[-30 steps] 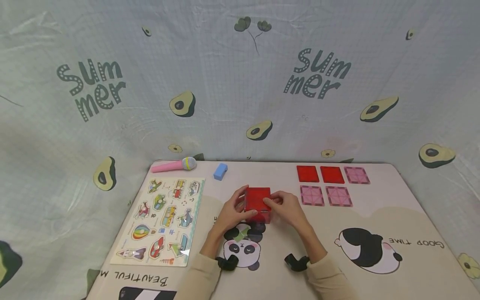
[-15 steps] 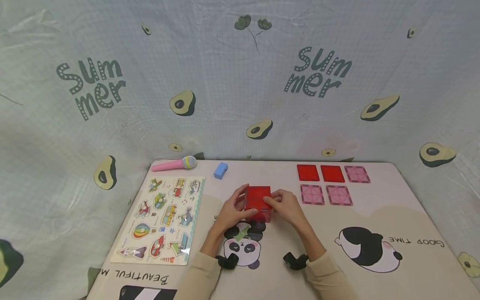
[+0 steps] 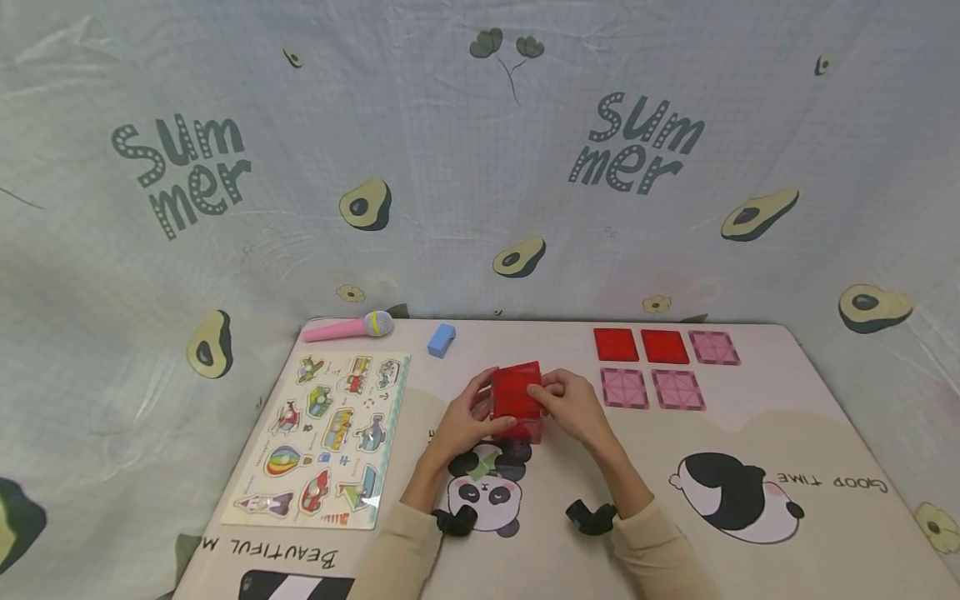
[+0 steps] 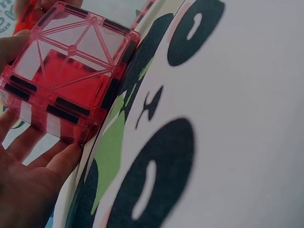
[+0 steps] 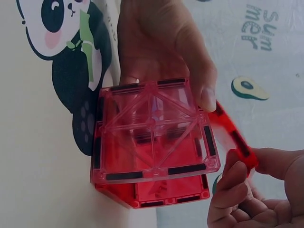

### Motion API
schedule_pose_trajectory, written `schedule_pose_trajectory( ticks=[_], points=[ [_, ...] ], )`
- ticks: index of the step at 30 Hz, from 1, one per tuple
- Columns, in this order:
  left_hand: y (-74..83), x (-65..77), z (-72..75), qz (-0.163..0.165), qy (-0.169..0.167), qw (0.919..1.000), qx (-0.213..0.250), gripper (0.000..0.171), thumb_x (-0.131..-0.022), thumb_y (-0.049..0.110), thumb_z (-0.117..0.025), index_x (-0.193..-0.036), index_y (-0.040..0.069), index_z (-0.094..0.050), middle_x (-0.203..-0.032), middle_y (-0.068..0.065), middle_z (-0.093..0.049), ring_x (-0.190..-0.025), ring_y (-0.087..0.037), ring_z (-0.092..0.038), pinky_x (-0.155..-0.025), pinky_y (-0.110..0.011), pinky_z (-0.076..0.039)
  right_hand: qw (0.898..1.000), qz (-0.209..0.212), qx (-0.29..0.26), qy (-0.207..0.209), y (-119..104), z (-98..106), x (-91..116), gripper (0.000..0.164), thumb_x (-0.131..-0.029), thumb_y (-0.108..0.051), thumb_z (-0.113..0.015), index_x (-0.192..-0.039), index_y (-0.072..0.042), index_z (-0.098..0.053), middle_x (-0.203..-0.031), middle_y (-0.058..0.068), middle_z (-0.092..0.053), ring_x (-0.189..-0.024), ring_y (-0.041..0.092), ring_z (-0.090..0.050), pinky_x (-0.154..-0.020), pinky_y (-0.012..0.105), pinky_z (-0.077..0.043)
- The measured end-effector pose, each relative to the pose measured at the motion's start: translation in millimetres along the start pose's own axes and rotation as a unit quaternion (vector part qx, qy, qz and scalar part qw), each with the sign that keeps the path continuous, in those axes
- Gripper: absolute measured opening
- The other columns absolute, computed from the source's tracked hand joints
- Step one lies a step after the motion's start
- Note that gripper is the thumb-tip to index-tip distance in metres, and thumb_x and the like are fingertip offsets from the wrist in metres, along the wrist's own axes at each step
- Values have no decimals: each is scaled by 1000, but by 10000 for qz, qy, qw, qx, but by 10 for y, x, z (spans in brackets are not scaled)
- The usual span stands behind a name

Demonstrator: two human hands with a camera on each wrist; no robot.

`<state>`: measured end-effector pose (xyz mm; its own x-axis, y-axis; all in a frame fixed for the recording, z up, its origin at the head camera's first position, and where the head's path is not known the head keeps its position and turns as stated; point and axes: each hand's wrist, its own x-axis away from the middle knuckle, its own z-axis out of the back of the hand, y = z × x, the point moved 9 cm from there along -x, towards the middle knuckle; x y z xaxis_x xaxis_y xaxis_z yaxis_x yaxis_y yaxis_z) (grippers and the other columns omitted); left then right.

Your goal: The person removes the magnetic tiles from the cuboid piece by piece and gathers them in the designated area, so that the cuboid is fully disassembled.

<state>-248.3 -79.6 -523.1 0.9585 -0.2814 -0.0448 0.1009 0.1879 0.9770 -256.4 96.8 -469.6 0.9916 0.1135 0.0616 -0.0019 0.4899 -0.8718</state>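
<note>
A cube of see-through red and pink magnetic tiles (image 3: 529, 432) stands on the table in front of the panda print. My left hand (image 3: 461, 423) grips its left side, fingers spread along that wall and thumb at the near top edge. With thumb and fingers, my right hand (image 3: 577, 410) pinches the right edge of the red top tile (image 3: 516, 390). That tile (image 5: 233, 135) is tilted up, with a gap between it and the cube's walls in the right wrist view. The near pink wall (image 4: 71, 52) shows a spoked pattern and dark magnets along its edges.
Two red tiles (image 3: 615, 345) and several pink tiles (image 3: 624, 389) lie flat at the back right. A blue block (image 3: 441, 341) and a pink toy microphone (image 3: 345, 328) are at the back left. A picture puzzle board (image 3: 318, 442) lies to the left.
The red top tile lay level on the cube before; its right side is now raised and slightly turned. My right hand has moved up a little with it, while the left stays in place.
</note>
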Motion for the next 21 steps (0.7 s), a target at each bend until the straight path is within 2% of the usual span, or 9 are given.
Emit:
schedule_pose_trajectory(
  ticks=[10, 18, 21],
  points=[
    [7, 5, 3, 58, 29, 10000, 45, 83, -86, 22, -79, -155, 25, -35, -156, -11, -43, -143, -35, -46, -111, -46, -45, 9997, 162, -133, 100, -18, 37, 26, 33, -93, -28, -71, -114, -3, -65, -93, 10, -75, -80, 32, -69, -72, 26, -60],
    [18, 14, 1, -10, 30, 9999, -96, 85, -84, 27, -81, -155, 30, -34, -158, -3, -42, -145, -30, -44, -112, -39, -45, 9982, 95, -458, 367, 27, 173, 24, 35, -95, -32, -68, -120, -7, -64, -98, 10, -75, -88, 35, -70, -76, 25, -60],
    [14, 12, 8, -18, 39, 9999, -124, 85, -84, 27, -81, -155, 29, -34, -158, -3, -42, -145, -30, -44, -111, -39, -46, 9979, 154, -467, 423, 27, 241, 25, 36, -97, -30, -67, -121, -5, -62, -100, 13, -74, -86, 30, -70, -78, 25, -60]
  ],
)
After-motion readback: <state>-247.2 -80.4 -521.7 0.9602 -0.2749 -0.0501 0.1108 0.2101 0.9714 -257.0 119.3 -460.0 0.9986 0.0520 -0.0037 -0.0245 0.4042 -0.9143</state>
